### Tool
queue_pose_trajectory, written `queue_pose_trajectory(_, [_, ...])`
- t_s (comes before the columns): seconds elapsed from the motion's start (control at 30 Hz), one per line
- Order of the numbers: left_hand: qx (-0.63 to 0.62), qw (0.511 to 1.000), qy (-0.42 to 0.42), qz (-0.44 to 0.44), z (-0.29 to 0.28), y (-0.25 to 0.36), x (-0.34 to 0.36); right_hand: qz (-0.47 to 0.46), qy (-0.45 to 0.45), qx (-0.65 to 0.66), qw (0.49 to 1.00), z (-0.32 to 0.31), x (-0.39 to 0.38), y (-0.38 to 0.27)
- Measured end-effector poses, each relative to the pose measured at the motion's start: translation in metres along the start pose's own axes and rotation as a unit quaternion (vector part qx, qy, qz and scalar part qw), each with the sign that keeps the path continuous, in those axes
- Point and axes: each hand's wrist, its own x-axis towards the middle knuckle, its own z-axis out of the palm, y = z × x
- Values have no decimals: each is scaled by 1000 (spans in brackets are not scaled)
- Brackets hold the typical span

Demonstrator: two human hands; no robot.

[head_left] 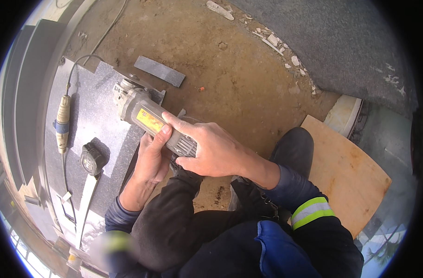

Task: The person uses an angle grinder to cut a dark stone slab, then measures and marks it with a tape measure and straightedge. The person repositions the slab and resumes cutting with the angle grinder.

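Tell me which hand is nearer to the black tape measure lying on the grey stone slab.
Left. The left hand grips the grey angle grinder just right of the black tape measure; the right hand holds the grinder farther right.

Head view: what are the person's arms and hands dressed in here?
Both hands are bare, with no gloves: the left hand and the right hand. The right forearm wears a dark blue-grey sleeve that ends at the wrist and carries a yellow-green high-visibility band with a silver reflective stripe further up. The left sleeve is the same dark blue-grey; its upper part is blurred.
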Motion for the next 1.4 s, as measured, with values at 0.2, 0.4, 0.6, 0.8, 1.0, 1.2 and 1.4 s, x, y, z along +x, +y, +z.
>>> queue_pose_trajectory(0.2, [16,1000,12,-18,5,-10,-4,11,-2,-13,1000,0,-14,1])
queue_pose_trajectory(0.4, [9,999,-4,-37,10,-14,-8,36,-18,-18,999,-4,-24,-1])
queue_pose_trajectory(0.6, [-6,997,-22,-70,9,-18,-8,42,-13,-18,999,-5,-33,-3])
queue_pose_trajectory(0.8, [-43,995,-28,-91,12,-15,-11,43,-18,-37,998,-4,-36,-8])
queue_pose_trajectory(1.0, [-63,995,-25,-71,9,-9,-9,-1,-5,-54,999,-2,-22,-11])
queue_pose_trajectory(1.2, [-65,997,-14,-32,4,3,0,14,-13,2,1000,-1,0,-18])
queue_pose_trajectory(1.4, [-62,998,-14,-13,-4,18,3,19,-18,3,1000,1,18,-27])
